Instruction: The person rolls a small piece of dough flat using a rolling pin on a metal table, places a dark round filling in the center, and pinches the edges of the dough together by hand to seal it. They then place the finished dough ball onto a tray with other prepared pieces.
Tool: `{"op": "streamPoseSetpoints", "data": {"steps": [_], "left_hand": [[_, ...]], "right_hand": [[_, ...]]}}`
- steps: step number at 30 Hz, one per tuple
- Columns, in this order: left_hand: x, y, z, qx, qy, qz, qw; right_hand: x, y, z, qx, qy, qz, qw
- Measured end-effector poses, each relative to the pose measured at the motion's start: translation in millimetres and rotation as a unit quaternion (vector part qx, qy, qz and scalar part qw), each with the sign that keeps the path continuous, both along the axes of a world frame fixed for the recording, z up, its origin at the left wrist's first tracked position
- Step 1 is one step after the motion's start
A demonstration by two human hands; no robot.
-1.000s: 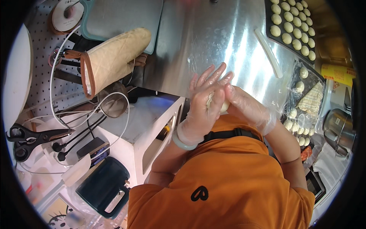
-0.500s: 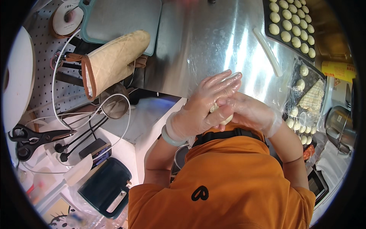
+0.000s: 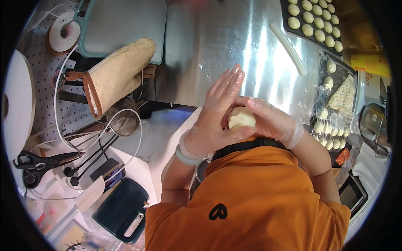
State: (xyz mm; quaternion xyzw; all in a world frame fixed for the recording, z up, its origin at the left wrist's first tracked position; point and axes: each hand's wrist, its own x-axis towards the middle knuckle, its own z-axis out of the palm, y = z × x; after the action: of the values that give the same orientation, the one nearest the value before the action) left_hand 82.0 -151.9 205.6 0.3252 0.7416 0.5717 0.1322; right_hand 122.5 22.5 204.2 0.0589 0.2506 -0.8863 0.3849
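Observation:
A pale, smooth dough ball (image 3: 242, 118) sits between my two hands, in front of my waist. My left hand (image 3: 215, 113), in a clear plastic glove, presses its palm against the ball's left side. Its fingers point up and away, and its thumb lies across the ball's near side. My right hand (image 3: 270, 119), gloved too, cups the ball from the right with its thumb over the far side. The palms hide part of the ball; its folded upper surface shows.
At the far right, a black tray (image 3: 298, 31) bears rows of dough balls. Below it, plastic film (image 3: 320, 94) covers more dough balls. A white strip (image 3: 289, 49) lies on the steel table (image 3: 234, 42). An oven mitt (image 3: 119, 77) and black scissors (image 3: 44, 163) are at left.
My hands have opened apart at the top, so the dough ball shows more. My left fingers have swung more upright. The view has shifted slightly.

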Motion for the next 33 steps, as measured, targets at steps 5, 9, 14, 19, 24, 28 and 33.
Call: {"op": "streamPoseSetpoints", "data": {"steps": [5,9,14,19,24,28,33], "left_hand": [[-13,-1,10,-0.111,0.105,-0.109,0.982],[-12,4,16,-0.127,0.118,-0.118,0.978],[-10,3,17,-0.113,0.113,-0.104,0.982],[0,0,31,-0.043,0.068,0.062,0.995],[18,-8,44,-0.108,0.088,0.133,0.981],[24,-3,48,-0.154,0.133,0.167,0.965],[28,5,45,-0.201,0.219,0.204,0.933]], "right_hand": [[-2,2,7,0.021,-0.026,0.022,0.999],[-3,3,11,0.031,-0.030,0.023,0.999],[-1,6,16,0.040,-0.007,0.010,0.999],[-5,11,17,0.017,-0.020,-0.026,0.999],[-5,12,19,0.060,0.000,-0.023,0.998],[-5,10,25,0.114,0.021,-0.016,0.993],[-4,5,30,0.214,0.080,-0.024,0.973]]}}
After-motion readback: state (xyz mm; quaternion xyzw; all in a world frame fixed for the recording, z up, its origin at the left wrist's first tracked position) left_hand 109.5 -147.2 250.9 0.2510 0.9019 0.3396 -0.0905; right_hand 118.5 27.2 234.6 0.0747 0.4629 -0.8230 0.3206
